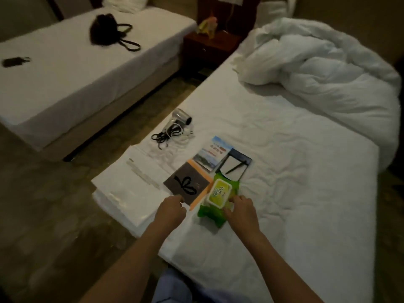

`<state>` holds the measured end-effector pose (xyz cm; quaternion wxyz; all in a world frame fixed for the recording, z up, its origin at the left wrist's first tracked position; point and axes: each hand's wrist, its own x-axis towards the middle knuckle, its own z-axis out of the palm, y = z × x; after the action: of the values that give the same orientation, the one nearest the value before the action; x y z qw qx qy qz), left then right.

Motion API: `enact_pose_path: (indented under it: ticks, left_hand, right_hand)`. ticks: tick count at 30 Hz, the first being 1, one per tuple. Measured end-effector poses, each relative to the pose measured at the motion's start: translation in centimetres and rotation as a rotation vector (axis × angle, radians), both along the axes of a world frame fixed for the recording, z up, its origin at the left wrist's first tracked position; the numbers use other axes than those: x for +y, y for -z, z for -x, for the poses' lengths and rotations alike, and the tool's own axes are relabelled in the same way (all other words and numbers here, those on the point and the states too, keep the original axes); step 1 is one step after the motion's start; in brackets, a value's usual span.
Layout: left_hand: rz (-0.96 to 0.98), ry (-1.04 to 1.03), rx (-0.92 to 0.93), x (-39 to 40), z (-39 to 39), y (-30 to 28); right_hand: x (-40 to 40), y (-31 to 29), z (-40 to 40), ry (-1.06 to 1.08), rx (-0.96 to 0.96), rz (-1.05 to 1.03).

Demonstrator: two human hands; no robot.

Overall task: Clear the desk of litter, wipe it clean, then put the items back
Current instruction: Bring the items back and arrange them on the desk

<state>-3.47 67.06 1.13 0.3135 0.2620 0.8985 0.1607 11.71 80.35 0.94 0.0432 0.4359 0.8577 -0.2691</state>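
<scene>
overhead, looking down from the wearer's head into a dim room with two white beds. on the far-left bed lie a small dark pouch and, further along, a black handbag with long looped straps. between the beds stands a dark wooden nightstand. on the near bed, at its left corner, are folded white towels; beyond them rests a silver hair dryer with its tangled cord. next comes a grey card with a black bow, lying on an orange sheet, then a scenic brochure and a dark tray with a pen. the left hand hovers over the edge of the grey card, fingers curled in, grasping nothing visible. just right of it, a green pack of wet wipes lies on the sheet; the right hand grips its lower right side, fingers curled at the lid. a crumpled white duvet fills the far right.
</scene>
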Motion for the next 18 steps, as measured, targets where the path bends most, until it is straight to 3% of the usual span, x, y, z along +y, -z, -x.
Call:
enact_pose_path:
  ticks: [8, 18]
  left_hand:
    - [0.122, 0.223, -0.126, 6.7, 5.4, 7.8]
    - [0.135, 0.333, -0.199, 13.7, 10.6, 15.2]
  right_hand:
    - [3.4, 5.6, 3.0, 0.305, -0.06, 0.135]
    - [5.6, 14.2, 12.5, 0.565, -0.251, 0.277]
